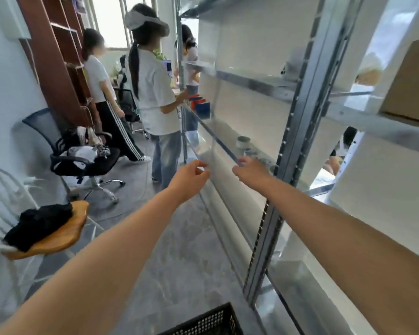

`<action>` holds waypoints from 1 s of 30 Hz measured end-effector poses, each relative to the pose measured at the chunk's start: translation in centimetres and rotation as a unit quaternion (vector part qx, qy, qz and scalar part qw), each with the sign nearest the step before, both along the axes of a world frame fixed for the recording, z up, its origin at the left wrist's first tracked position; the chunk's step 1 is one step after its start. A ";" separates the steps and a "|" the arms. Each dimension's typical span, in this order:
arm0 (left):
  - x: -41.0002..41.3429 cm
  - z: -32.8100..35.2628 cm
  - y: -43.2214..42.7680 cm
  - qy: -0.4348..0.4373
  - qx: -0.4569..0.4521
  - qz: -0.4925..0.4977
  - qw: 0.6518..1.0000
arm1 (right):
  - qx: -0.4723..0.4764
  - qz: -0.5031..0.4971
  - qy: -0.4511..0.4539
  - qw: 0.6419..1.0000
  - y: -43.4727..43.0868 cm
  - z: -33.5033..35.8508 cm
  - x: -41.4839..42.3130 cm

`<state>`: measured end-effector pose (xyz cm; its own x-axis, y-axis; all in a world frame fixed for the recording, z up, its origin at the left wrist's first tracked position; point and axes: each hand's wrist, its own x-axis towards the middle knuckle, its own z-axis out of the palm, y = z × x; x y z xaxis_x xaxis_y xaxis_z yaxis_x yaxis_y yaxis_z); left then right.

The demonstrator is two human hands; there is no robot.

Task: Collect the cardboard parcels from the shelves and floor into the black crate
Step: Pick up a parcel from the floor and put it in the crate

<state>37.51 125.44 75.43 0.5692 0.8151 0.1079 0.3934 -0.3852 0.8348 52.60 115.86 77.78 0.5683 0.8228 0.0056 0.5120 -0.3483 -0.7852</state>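
Note:
Both my arms reach forward beside the metal shelving (298, 131). My left hand (191, 176) hangs in the air in front of a middle shelf, fingers loosely curled and apart, holding nothing. My right hand (249, 170) is at the edge of that shelf, fingers bent, with nothing visible in it. A brown cardboard parcel (411, 83) sits on an upper shelf at the far right, well away from both hands. A corner of the black crate (208, 321) shows on the floor at the bottom edge, between my arms.
Three people (153, 93) stand ahead in the narrow aisle by the shelving. A black office chair (82, 153) and a wooden-seat chair (51, 235) with dark cloth stand at left. Rolls of tape (243, 142) lie on the middle shelf. Grey floor lies between.

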 end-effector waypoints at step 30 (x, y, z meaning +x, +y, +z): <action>10.3 9.0 -46.5 -0.076 0.064 -0.672 0.734 | 0.075 -0.619 -0.117 0.773 -57.3 6.7 -16.4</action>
<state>47.78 78.91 84.42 0.8230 -0.4945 0.2794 -0.5073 -0.4187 0.7532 36.25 58.59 84.50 0.8883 -0.3715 0.2701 -0.0072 -0.5992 -0.8005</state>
